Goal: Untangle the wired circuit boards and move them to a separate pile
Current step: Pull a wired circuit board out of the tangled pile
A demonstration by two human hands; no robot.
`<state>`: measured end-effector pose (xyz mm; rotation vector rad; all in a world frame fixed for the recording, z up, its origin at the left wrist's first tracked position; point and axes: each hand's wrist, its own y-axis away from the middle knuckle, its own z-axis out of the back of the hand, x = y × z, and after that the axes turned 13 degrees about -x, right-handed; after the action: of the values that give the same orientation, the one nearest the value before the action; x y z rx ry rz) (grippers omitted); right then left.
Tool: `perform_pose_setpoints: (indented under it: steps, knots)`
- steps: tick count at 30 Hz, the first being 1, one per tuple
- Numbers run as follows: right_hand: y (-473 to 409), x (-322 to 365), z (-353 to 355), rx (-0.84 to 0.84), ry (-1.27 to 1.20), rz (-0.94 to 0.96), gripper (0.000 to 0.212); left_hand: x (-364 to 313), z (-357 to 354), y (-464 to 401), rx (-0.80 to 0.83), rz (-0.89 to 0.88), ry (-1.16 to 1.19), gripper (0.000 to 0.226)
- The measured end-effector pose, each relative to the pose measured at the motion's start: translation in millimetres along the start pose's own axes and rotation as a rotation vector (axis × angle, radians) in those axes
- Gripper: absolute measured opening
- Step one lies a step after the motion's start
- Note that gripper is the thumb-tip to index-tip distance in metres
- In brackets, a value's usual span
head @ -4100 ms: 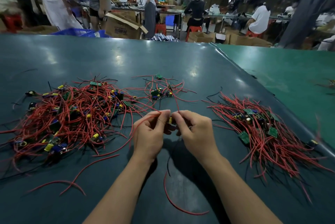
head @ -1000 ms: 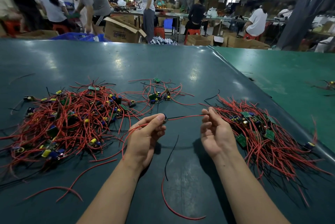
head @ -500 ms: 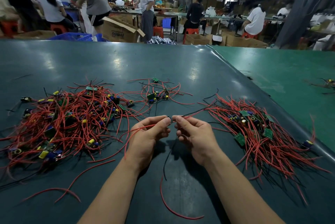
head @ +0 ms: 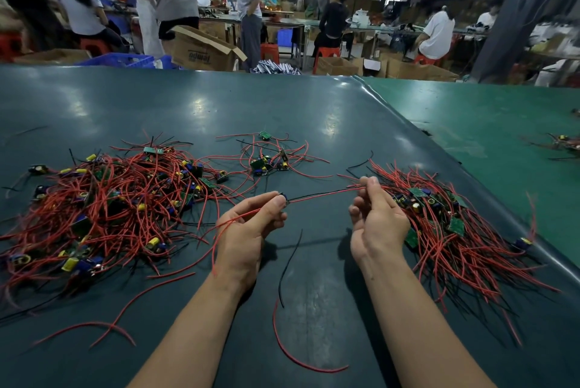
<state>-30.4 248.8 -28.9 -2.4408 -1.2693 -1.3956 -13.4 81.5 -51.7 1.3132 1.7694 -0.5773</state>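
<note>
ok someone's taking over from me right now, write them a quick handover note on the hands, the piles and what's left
Left hand: pinches a small board between thumb and fingertips, red wire trailing back over the palm.
Right hand: pinches the far end of that board's red and black wires, drawn out in a line between the hands.
Tangled pile: on the table, left of the hands, large and unsorted.
Small cluster: a few boards beyond the hands.
Sorted pile: right of the right hand.
Done: one board pulled free.
Left: lay it on the sorted pile, then work through the tangled pile and the small cluster.
</note>
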Motion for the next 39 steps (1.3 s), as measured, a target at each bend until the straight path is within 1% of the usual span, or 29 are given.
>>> perform_pose_setpoints:
  steps: [2,3,4,5,7,9,11,12,13,16,17,19,21,23,25,27,30,31,33,35,37,38,39]
  knots:
    - [-5,4,2,-0.070,-0.021,0.023,0.016,-1,4,-5,-0.096,-0.045,0.090,0.020]
    - [-9,6,4,-0.099,0.020,0.082,0.014,-2,6,-9,-0.148,-0.105,0.071,0.023]
    - [-10,6,5,-0.098,0.092,0.168,0.011,-4,7,-11,-0.189,-0.203,-0.022,0.026]
    - [-9,4,5,-0.056,0.182,0.269,0.008,-5,7,-11,-0.203,-0.333,-0.158,0.028]
    - [6,-9,5,0.146,0.358,0.476,0.009,-6,3,-4,-0.152,-0.592,-0.397,0.030]
    - [22,-25,6,0.406,0.514,0.665,0.017,-6,0,5,-0.067,-0.743,-0.555,0.033]
    - [31,-35,9,0.641,0.595,0.782,0.025,-13,1,6,0.003,-0.892,-0.680,0.031]
    - [33,-36,10,0.720,0.593,0.770,0.027,-19,1,5,0.029,-0.970,-0.751,0.029]
    - [35,-36,10,0.761,0.576,0.708,0.027,-28,-1,3,0.043,-1.040,-0.823,0.027]
    - [39,-34,9,0.755,0.517,0.442,0.026,-55,-13,-7,0.036,-1.210,-0.972,0.026]
    - [40,-34,8,0.741,0.503,0.388,0.026,-62,-18,-9,0.054,-1.226,-0.985,0.026]
    - [42,-34,7,0.726,0.476,0.337,0.026,-69,-22,-13,0.120,-1.197,-0.982,0.028]
    - [42,-33,6,0.716,0.480,0.342,0.026,-64,-21,-14,0.191,-1.203,-0.980,0.028]
    - [40,-35,6,0.713,0.515,0.393,0.025,-44,-12,-12,0.242,-1.258,-1.008,0.026]
    - [40,-38,5,0.710,0.548,0.476,0.024,-22,0,-11,0.232,-1.320,-1.028,0.028]
    - [40,-40,7,0.719,0.572,0.559,0.025,-10,8,-13,0.179,-1.312,-1.002,0.030]
    - [40,-40,7,0.731,0.571,0.592,0.028,-6,13,-18,0.153,-1.316,-1.035,0.031]
    - [39,-39,7,0.726,0.546,0.568,0.027,-7,14,-18,0.170,-1.315,-1.074,0.030]
    - [37,-36,5,0.692,0.449,0.436,0.020,-6,15,-14,0.242,-1.274,-1.165,0.034]
    - [34,-34,5,0.642,0.406,0.335,0.014,-3,16,-10,0.292,-1.225,-1.223,0.039]
    - [33,-33,5,0.601,0.414,0.301,0.005,-1,16,-8,0.277,-1.192,-1.182,0.031]
    - [32,-32,5,0.561,0.414,0.283,0.005,-2,16,-7,0.267,-1.194,-1.154,0.027]
    - [31,-32,4,0.510,0.408,0.261,0.010,-2,15,-7,0.261,-1.210,-1.153,0.028]
